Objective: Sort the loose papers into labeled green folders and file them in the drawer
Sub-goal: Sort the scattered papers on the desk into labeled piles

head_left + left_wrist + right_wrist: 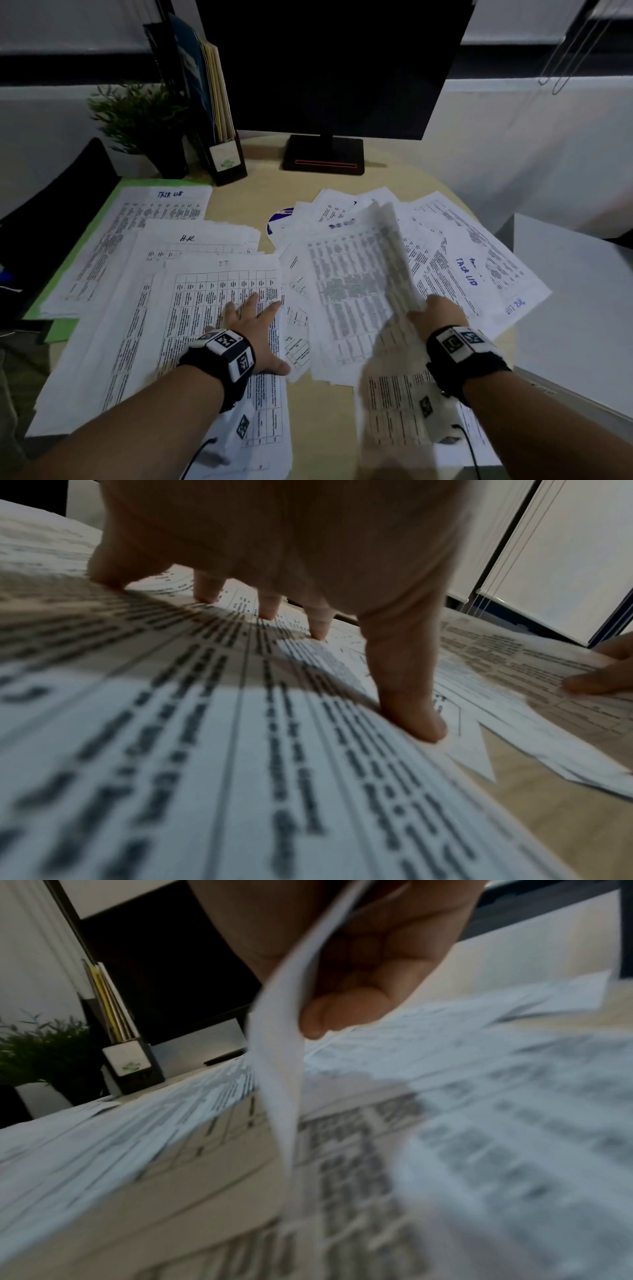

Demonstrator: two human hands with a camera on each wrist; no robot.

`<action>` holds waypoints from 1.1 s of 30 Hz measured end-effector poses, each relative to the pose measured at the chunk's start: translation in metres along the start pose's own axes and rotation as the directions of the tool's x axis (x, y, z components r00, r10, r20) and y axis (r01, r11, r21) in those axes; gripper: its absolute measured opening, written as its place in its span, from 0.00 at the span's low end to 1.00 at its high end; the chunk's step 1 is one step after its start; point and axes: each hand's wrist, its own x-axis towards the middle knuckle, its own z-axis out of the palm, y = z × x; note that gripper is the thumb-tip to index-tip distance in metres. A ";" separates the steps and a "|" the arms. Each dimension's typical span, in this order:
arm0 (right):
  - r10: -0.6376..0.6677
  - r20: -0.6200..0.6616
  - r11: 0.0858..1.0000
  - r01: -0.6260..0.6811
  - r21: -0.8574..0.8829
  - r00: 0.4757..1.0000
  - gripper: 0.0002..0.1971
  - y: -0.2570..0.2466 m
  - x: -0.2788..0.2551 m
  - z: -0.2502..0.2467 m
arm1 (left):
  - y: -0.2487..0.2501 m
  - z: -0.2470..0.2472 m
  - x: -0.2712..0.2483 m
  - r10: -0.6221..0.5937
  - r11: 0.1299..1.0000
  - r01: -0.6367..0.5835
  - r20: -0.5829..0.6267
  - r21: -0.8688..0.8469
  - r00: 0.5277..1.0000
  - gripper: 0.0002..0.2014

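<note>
Papers everywhere on this pale wooden desk, white printed sheets full of table grids. Nearest us, the left hand lies flat with fingers spread, pressing on the near-left stack of gridded sheets; the left wrist view shows its fingertips planted on the page. Over on the other side, the right hand pinches one blurred white printed sheet and holds it raised, curling, above the loose scattered heap of papers on the right half of the desk; the right wrist view has thumb and fingers closed on that page's edge. Behind the left stack sits a pile headed "H.R.", and beyond it another headed "TASK LIST" resting on a bright green flat folder at the desk's left edge. A round blue-and-white disc peeks from under the heap. Farther back: a black file holder with upright folders, a small green potted plant, and a dark black monitor on its stand.
</note>
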 end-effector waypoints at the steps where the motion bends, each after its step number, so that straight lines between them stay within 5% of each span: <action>1: 0.011 -0.038 1.000 -0.011 0.000 0.999 0.11 0.008 0.002 -0.006 | 0.000 0.001 0.000 -0.001 1.000 0.001 -0.002 0.002 1.000 0.62; 7: 0.045 -0.113 0.999 -0.045 0.001 0.993 0.14 0.040 0.010 -0.036 | 0.000 -0.001 0.001 -0.011 1.000 0.011 -0.007 0.010 1.000 0.62; 13: -0.009 -0.017 0.992 0.007 -0.128 1.000 0.15 0.042 0.004 -0.039 | 0.004 -0.007 -0.002 -0.009 0.996 0.012 -0.032 0.092 0.999 0.61; 17: 0.020 -0.156 1.000 -0.017 0.020 0.988 0.14 0.051 0.001 -0.049 | 0.025 -0.023 -0.011 0.018 0.984 0.006 -0.133 0.176 0.991 0.58; 22: 0.124 -0.338 0.859 0.070 0.507 0.933 0.14 0.065 0.007 -0.071 | 0.055 -0.042 -0.008 0.129 0.982 -0.160 -0.255 -0.105 0.958 0.44; 27: 0.073 -0.347 0.711 0.196 0.675 0.935 0.10 0.064 0.005 -0.078 | 0.082 -0.051 -0.012 0.082 0.629 -0.367 -0.411 -0.685 0.908 0.22; 31: -0.047 -0.106 0.690 0.109 0.715 0.993 0.09 0.060 -0.007 -0.057 | 0.100 -0.043 -0.006 0.084 0.370 -0.195 -0.176 -0.908 0.981 0.30; 33: -0.090 0.026 0.701 0.045 0.712 0.996 0.11 0.058 -0.011 -0.039 | 0.099 -0.032 0.002 0.112 0.404 -0.145 -0.108 -0.903 0.988 0.32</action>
